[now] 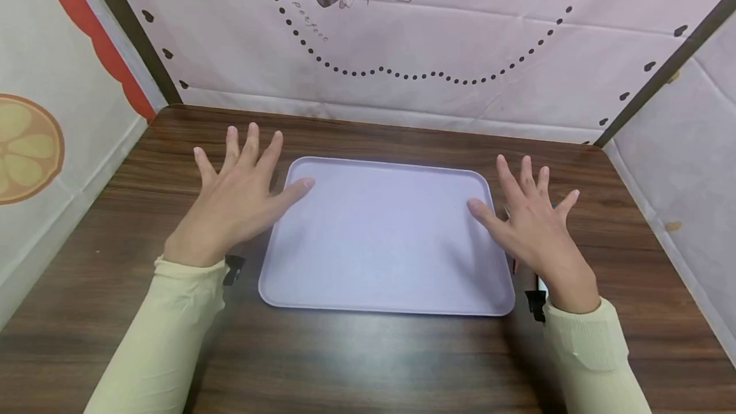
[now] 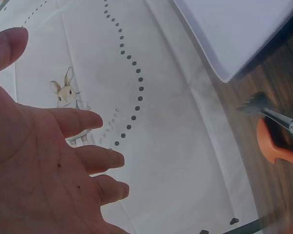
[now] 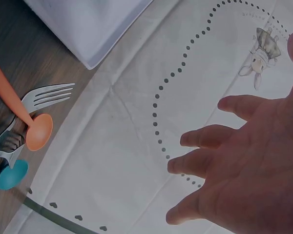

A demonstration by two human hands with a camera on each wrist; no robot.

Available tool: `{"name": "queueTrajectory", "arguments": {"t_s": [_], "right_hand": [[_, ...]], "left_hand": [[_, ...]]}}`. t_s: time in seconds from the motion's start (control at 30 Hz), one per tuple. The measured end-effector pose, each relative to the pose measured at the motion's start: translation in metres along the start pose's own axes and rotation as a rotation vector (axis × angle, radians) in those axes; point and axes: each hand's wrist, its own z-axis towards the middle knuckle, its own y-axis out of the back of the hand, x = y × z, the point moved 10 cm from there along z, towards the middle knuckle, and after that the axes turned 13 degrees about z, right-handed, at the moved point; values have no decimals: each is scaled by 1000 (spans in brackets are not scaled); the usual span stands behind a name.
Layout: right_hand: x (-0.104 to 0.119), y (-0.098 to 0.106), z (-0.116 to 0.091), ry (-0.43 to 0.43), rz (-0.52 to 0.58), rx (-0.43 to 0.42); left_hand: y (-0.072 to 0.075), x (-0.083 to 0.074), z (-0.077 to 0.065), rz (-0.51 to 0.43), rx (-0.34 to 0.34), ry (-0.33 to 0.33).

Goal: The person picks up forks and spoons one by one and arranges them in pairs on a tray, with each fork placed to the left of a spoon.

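A pale lavender rectangular tray (image 1: 379, 241) lies on the wooden table. My left hand (image 1: 236, 200) hovers at its left side with fingers spread, the thumb overlapping the tray's edge in the head view. My right hand (image 1: 535, 222) is spread likewise at the right side, its thumb over that edge. Both palms hold nothing. Right of the tray, in the right wrist view, lie a metal fork (image 3: 49, 95), an orange spoon (image 3: 39, 131), a second fork (image 3: 12, 144) and a teal spoon (image 3: 12, 174). My right hand and arm mostly hide these in the head view.
In the left wrist view, a utensil with a dark toothed head (image 2: 256, 103) and a curved orange piece (image 2: 267, 141) lie on the table (image 2: 234, 97). A white printed cloth (image 1: 437, 37) hangs along the back edge, with more sheets at both sides.
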Motion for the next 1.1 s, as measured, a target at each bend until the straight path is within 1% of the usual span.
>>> {"name": "queueTrajectory", "arguments": {"t_s": [0.2, 0.33, 0.67, 0.93, 1.1], "right_hand": [[-2, 0, 4, 2, 5, 8], [-4, -1, 6, 1, 17, 17], [-13, -14, 5, -35, 4, 73], [-24, -21, 5, -63, 20, 119], [-25, -24, 6, -61, 39, 124]], "left_hand": [[-2, 0, 0, 2, 11, -4], [-4, 2, 0, 8, 24, 3], [-21, 7, 0, -11, 102, 4], [-24, 8, 1, -29, 110, 8], [-27, 12, 1, -18, 136, 14]]}}
